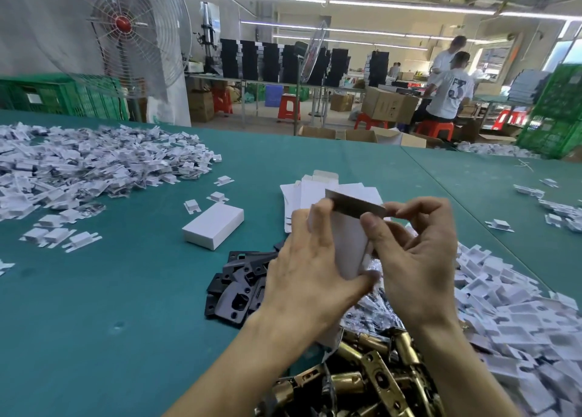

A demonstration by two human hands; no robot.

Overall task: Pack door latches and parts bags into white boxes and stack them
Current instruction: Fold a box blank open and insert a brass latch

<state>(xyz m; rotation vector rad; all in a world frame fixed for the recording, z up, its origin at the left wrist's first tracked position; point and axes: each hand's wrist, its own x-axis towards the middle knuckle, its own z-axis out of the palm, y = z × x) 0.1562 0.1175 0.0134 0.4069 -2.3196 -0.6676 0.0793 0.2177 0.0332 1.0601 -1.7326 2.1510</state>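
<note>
While L hand (pixel 307 260) fingers (pixel 321 215) grip white box (pixel 349 243), R hand (pixel 419 259) fingers pinch its flap (pixel 352 204)

A bare left hand (pixel 302 268) and a bare right hand (pixel 419 259)
Both arms (pixel 252 353) were bare as far up as could be seen. The nails (pixel 369 220) were short and plain.
</note>
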